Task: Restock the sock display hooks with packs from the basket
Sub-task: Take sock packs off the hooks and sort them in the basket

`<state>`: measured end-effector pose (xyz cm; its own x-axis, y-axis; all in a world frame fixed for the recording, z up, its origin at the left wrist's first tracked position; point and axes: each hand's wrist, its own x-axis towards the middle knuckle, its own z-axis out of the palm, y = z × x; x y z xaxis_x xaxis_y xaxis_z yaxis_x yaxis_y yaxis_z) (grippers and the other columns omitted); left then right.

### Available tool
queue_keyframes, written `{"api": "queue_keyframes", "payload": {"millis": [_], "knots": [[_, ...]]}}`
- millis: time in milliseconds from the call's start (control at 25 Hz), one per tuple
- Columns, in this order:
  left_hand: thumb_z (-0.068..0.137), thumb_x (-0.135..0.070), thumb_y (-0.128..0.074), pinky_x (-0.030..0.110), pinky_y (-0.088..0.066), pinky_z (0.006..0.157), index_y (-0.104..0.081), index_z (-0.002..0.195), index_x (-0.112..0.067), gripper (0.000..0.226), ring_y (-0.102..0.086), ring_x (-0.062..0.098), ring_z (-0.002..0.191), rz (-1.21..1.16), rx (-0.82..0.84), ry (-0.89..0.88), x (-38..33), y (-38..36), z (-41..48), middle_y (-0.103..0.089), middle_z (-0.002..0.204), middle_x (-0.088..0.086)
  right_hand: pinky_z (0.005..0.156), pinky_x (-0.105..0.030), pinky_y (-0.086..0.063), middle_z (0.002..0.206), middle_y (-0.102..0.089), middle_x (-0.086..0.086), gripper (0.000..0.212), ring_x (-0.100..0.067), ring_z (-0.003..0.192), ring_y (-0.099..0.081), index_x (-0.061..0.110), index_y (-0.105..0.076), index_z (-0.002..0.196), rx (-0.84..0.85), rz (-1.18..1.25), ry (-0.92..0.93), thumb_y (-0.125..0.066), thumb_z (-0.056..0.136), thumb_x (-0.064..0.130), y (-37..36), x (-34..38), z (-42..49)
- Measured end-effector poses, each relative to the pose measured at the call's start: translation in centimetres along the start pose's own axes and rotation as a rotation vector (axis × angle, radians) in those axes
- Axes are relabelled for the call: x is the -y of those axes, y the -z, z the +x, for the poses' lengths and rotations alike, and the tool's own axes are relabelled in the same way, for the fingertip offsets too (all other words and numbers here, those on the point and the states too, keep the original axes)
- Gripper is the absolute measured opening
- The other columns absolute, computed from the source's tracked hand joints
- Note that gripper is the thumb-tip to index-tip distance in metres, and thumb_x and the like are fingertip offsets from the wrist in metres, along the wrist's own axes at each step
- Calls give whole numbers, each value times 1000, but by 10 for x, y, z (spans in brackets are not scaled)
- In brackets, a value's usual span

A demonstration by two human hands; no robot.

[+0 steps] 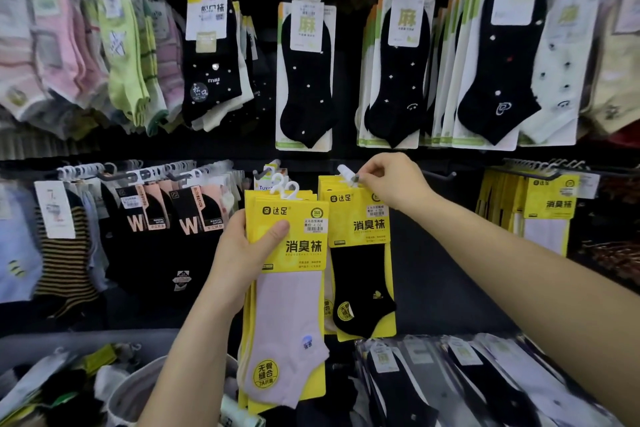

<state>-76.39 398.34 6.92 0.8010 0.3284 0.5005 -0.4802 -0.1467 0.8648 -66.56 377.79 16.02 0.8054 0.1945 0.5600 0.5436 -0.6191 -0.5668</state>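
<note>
Yellow-carded lilac sock packs (287,253), stacked, gripped in left hand (242,250). Right hand (394,184) pinches white plastic hanger (346,172) of yellow-carded black sock pack (360,253) at dark display hook (355,178). Advice: seat hanger fully, card facing front.

Glossy yellow card packs (289,236) hold matt knit cloth socks (284,333); their hangers (346,173) are smooth white plastic.

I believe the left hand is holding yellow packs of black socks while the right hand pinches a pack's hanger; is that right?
Not quite: the head view shows the left hand holding yellow packs of pale lilac socks. The right hand does pinch a pack's hanger.
</note>
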Motion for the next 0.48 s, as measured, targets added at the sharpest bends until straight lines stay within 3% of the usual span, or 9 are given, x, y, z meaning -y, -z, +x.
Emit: {"api": "queue_keyframes", "payload": {"millis": [160, 240, 360, 480], "knots": [[64, -44, -69, 26, -54, 70, -58, 98, -28, 39, -69, 11, 87, 3, 1, -5, -4, -2, -3, -71, 98, -5, 70, -31, -50, 86, -60, 8, 8, -11, 81, -57, 25, -62, 83, -5, -122, 25, -65, 85, 32, -1, -6, -9], [64, -43, -69, 26, -54, 70, -59, 98, -28, 38, -69, 11, 88, 9, 1, -1, -4, 1, -4, -71, 99, -4, 67, -28, -45, 87, -58, 7, 14, -11, 81, -55, 24, -60, 83, -25, -127, 9, -69, 82, 34, 1, -10, -15], [65, -43, -69, 25, -55, 68, -58, 100, -27, 40, -70, 12, 87, 16, -5, 4, -3, 7, -4, -71, 99, -4, 57, -19, -36, 80, -54, 9, 21, -7, 74, -51, 21, -57, 88, -38, -45, -61, -71, 80, 33, 4, -20, -23], [64, -43, -69, 21, -54, 64, -57, 97, -32, 37, -70, 9, 84, 6, -12, 11, -4, 11, -6, -72, 95, -6, 64, -24, -46, 83, -65, 2, 22, -12, 79, -61, 18, -57, 84, 2, 119, -200, -72, 80, 34, -1, -29, -34]]}}
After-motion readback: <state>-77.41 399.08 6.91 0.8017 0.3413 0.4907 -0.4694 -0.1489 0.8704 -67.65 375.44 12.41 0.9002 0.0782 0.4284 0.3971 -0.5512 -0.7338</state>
